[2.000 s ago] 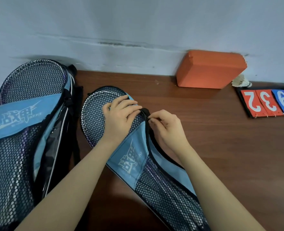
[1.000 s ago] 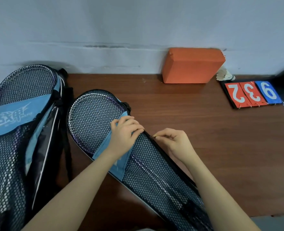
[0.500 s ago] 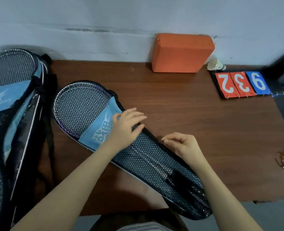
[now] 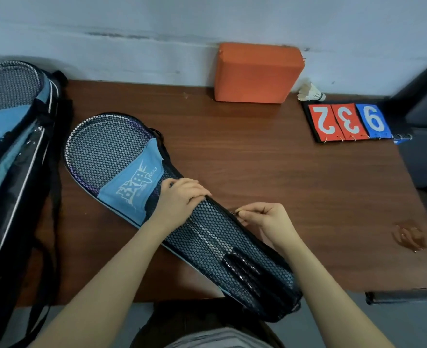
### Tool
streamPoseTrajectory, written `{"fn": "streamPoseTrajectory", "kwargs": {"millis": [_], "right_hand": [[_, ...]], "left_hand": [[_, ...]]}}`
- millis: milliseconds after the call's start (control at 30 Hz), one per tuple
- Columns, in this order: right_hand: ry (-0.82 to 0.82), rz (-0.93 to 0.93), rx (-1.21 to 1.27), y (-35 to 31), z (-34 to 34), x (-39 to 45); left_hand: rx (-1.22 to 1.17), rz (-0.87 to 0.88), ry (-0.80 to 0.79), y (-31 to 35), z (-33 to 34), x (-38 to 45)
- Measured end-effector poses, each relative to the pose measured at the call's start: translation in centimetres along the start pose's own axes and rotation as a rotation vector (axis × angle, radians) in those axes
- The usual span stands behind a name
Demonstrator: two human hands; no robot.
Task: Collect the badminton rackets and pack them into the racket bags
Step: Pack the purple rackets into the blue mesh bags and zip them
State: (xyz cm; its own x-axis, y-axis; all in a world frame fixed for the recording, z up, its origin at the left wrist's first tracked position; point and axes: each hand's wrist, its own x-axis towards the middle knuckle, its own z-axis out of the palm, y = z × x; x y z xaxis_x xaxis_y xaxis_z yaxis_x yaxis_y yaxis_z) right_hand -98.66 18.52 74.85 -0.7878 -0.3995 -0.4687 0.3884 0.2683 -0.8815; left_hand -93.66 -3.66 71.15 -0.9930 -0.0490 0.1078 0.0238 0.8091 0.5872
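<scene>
I see the brown table [image 4: 270,172] carrying the mesh racket bag [image 4: 122,156], laid diagonally with rackets inside. My left hand [image 4: 180,197] presses flat on its middle, fingers relaxed. My right hand [image 4: 265,217] pinches the zipper pull [image 4: 235,211] at the bag's edge.

Two racket bags: one [image 4: 122,156] lying mid-table, one [image 4: 11,136] at the left edge. One orange block [image 4: 257,74] far back, one shuttlecock [image 4: 310,92] beside it, three number cards [image 4: 348,121] (2, 3, 9), two hands [image 4: 180,197] [image 4: 267,217].
</scene>
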Motion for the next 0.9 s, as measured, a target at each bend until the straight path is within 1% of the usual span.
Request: {"fn": "streamPoseTrajectory", "kwargs": {"millis": [133, 300, 367, 467, 500, 533, 567, 633, 700, 767, 833, 900], "right_hand": [[0.019, 0.061, 0.054, 0.2, -2.5, -1.2], [0.004, 0.052, -0.012, 0.9, -4.9, -2.3], [-0.027, 0.046, -0.024, 1.2, -5.0, -2.4], [-0.061, 0.019, -0.033, 1.5, -4.8, -2.4], [-0.067, 0.007, -0.036, 1.5, -4.7, -2.4], [-0.073, -0.006, -0.044, 1.5, -4.8, -2.4], [-0.085, -0.017, -0.059, 1.5, -4.9, -2.4], [-0.123, -0.027, -0.101, 1.6, -5.6, -2.6], [-0.14, -0.03, -0.132, 1.8, -6.4, -2.9], [-0.083, -0.012, -0.115, 2.3, -7.6, -3.2], [0.02, 0.005, -0.064, 3.1, -9.2, -3.8], [0.129, 0.006, -0.046, 4.3, -10.8, -4.4]], "left_hand": [[0.028, -0.088, 0.154, 0.4, 1.4, 0.3], [0.061, -0.21, 0.228, 1.5, 2.9, -0.7], [0.066, -0.164, 0.184, 2.6, 3.1, -1.1], [0.055, 0.057, -0.024, 5.9, 3.9, -2.3], [0.07, 0.119, -0.069, 7.0, 4.5, -2.9], [0.09, 0.147, -0.079, 7.9, 5.0, -3.4], [0.096, 0.135, -0.058, 8.4, 5.5, -3.7], [0.095, 0.091, 0.011, 8.8, 5.9, -3.9], [0.128, 0.093, 0.065, 8.7, 6.1, -3.6], [0.111, 0.052, 0.107, 8.8, 6.3, -3.3], [0.08, -0.025, 0.155, 8.8, 6.2, -2.9], [0.091, -0.064, 0.188, 8.4, 6.2, -2.4]]}}
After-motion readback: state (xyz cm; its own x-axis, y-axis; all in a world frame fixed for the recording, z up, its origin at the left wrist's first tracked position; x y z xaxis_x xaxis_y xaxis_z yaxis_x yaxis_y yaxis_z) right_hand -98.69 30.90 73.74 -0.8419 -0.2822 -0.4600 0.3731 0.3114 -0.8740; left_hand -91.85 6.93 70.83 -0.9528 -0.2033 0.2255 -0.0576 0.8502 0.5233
